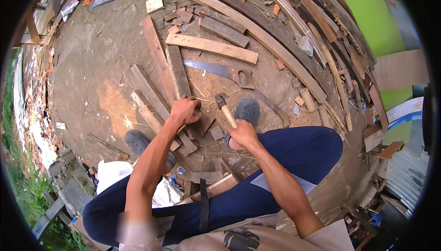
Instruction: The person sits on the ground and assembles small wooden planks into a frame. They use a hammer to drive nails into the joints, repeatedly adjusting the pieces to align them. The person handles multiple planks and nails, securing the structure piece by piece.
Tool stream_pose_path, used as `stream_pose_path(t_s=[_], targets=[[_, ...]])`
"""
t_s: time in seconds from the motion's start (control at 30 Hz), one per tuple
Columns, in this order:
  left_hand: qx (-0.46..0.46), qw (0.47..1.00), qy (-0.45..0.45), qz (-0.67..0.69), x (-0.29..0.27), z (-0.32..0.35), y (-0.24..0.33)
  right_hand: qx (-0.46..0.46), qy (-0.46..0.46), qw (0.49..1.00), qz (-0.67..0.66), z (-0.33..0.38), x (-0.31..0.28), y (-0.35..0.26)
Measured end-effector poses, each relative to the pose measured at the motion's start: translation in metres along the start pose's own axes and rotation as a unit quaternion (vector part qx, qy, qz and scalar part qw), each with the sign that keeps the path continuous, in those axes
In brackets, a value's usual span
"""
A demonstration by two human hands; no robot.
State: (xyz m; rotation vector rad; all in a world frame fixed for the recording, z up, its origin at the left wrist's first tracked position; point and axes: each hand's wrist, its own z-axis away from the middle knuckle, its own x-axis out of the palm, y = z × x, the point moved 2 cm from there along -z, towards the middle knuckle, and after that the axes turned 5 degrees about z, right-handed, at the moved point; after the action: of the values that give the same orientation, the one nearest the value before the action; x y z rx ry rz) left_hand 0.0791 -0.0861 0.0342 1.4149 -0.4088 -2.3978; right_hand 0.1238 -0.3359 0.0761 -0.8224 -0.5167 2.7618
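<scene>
My left hand (185, 110) is closed over a dark wooden plank (178, 69) lying lengthwise in front of me. Its curled fingers hide that part of the plank, and I cannot see whether anything small is between them. In my right hand (243, 134) is a hammer (228, 115), gripped by its pale wooden handle. The dark metal head (221, 99) points away from me, a little right of my left hand and apart from it. A longer reddish-brown board (158, 53) lies against the plank's left side.
A handsaw (220, 71) with a wooden handle lies beyond the hammer. Past it are a light board (211, 48) and long stacked timbers (257, 28). More planks (149, 90) lie at the left. My grey clogs (247, 110) stand on the dirt. A green wall (372, 17) rises at far right.
</scene>
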Motion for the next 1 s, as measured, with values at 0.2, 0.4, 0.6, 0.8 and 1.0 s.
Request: stream_pose_path(t_s=[0.2, 0.4, 0.6, 0.8, 1.0], targets=[[0.039, 0.998, -0.021, 0.046, -0.010, -0.005, -0.010, -0.018, 0.025, 0.999, 0.045, -0.004, -0.002, -0.004], [-0.006, 0.985, 0.164, 0.052, 0.006, 0.044, -0.029, -0.147, 0.024, 0.971, 0.185, 0.022, -0.014, -0.012], [-0.114, 0.965, 0.226, 0.061, 0.065, 0.081, -0.038, -0.395, -0.016, 0.846, 0.356, 0.038, 0.000, -0.019], [-0.095, 0.954, 0.259, 0.120, 0.083, 0.085, -0.053, -0.394, -0.032, 0.797, 0.456, -0.012, -0.013, -0.039], [-0.110, 0.951, 0.262, 0.124, 0.079, 0.087, -0.052, -0.385, 0.027, 0.798, 0.464, -0.011, -0.048, -0.035]])
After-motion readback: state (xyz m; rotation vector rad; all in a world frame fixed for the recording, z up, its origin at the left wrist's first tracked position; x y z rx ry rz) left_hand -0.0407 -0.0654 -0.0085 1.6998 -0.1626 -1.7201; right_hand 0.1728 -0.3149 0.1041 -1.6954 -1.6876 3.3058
